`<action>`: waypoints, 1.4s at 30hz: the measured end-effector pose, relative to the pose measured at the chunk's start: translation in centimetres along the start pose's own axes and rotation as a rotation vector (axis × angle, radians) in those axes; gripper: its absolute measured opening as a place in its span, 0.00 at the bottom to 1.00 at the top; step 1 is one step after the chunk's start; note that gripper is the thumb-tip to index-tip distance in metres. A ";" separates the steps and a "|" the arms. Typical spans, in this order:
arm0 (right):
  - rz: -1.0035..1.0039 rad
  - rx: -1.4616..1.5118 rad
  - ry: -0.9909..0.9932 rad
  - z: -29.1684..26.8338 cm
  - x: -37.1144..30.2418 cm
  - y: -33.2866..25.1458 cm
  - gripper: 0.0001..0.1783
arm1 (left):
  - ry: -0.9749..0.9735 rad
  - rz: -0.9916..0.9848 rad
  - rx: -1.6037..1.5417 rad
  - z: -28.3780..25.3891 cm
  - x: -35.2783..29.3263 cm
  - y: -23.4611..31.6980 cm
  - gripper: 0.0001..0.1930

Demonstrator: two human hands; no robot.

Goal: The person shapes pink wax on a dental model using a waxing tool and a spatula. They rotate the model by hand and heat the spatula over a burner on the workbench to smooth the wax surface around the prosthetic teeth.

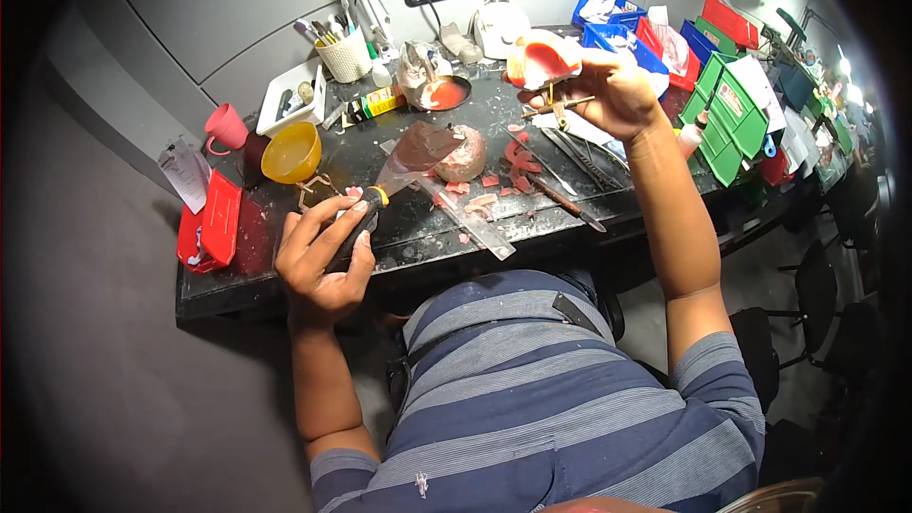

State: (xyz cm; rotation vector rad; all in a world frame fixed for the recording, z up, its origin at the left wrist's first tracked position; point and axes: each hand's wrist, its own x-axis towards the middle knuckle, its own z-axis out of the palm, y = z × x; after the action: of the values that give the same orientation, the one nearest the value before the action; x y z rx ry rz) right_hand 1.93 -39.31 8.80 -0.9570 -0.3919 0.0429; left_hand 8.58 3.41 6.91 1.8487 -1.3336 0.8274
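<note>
My left hand (323, 252) is closed on the black handle of a scraper (416, 160), whose broad, stained blade points up and away over the table. Raised at the right, my right hand (622, 95) grips a pale dental cast (543, 59) with red wax-like material in its hollow. Just below the cast, a small brass-coloured frame (559, 112) shows by my fingers; whether it is joined to the cast I cannot tell. Beyond the scraper blade sits a rounded, pinkish plaster lump (463, 157). Pink wax scraps (518, 166) lie between my hands.
Near the front edge are a clear ruler (475, 228) and a wax knife (565, 201). To the left stand a yellow bowl (291, 152), pink cup (226, 126) and red box (211, 223). Farther back are a brush pot (344, 57) and white tray (293, 98); green bins (730, 119) stand right.
</note>
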 end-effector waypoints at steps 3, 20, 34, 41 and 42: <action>0.009 0.056 -0.037 -0.2 0.0 0.3 0.32 | -0.010 -0.014 -0.012 0.9 0.3 -0.2 0.19; 0.015 0.256 -0.116 0.2 -0.1 1.1 0.31 | -0.050 -0.042 -0.009 2.4 1.1 -0.5 0.17; -0.015 -0.286 0.065 1.4 -0.6 0.3 0.38 | -0.017 0.008 -0.014 2.8 1.0 -1.1 0.19; -0.112 -0.139 -0.003 1.5 -0.7 0.7 0.30 | -0.024 0.013 -0.015 2.8 1.1 -1.1 0.19; -0.141 -0.160 -0.002 2.3 -0.7 0.6 0.30 | -0.022 0.011 -0.013 2.7 1.1 -1.1 0.19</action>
State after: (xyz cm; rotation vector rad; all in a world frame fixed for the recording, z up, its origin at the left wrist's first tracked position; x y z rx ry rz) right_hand 0.56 -37.27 9.29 -1.0852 -0.4685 -0.1173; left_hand 10.15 0.78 6.15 1.8469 -1.3615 0.8047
